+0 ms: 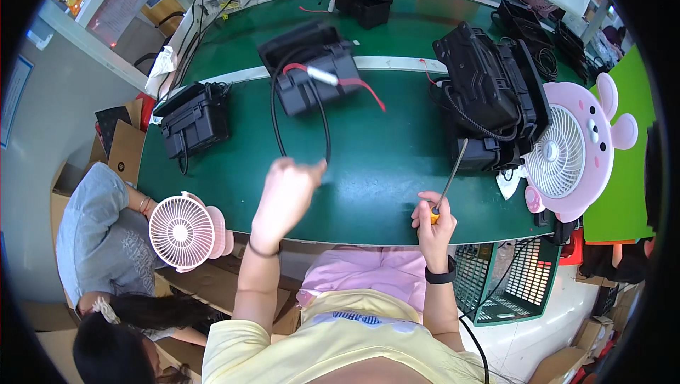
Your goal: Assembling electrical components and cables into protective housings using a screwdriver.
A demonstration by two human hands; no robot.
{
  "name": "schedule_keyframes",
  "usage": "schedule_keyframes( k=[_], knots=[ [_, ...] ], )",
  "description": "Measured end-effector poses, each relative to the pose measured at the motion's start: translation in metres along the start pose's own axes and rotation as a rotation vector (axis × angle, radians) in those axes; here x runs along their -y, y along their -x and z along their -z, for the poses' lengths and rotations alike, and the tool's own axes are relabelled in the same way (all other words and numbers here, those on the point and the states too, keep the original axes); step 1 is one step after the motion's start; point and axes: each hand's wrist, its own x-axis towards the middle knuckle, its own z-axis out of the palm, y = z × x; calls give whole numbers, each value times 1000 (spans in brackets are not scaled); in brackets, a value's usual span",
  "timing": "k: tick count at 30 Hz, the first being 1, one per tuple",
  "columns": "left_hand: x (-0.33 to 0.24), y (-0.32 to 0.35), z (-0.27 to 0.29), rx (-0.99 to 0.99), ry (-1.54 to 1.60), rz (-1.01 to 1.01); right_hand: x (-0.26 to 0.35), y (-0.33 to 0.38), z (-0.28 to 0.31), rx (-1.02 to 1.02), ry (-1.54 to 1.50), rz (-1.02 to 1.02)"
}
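My left hand (pixel 287 193) is closed on a black cable (pixel 326 129) above the green table's near part. The cable runs in a loop up to a black plastic case (pixel 319 86) with its lid up. A red wire (pixel 365 90) with a white sleeve lies across that case. In my right hand (pixel 435 227), near the table's front edge, is a screwdriver (pixel 452 175) with an orange-yellow handle. Its metal shaft points up and away, the tip close to a pile of black cases (pixel 482 93) at the right. My fingers hide part of the handle.
Another black case (pixel 195 125) stands at the left, one more (pixel 363 1) at the back. A pink animal-shaped fan (pixel 591 164) stands at the right edge. At the lower left a person (pixel 106 242) sits beside a small pink fan (pixel 181 232). A green crate (pixel 510 281) is below the table.
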Motion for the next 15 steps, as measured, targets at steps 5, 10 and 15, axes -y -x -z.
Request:
schedule_keyframes(
  k=[5, 10, 15],
  knots=[
    [-28, 25, 22, -266, 250, -58, 2, 5, -1, 34, 72, 20],
    [-34, -10, -8, -292, 48, -113, 2, 11, -6, -27, 127, 23],
    [-49, 15, -36, -414, 75, -166, 17, 11, -4, -97, -43, 15]
  ],
)
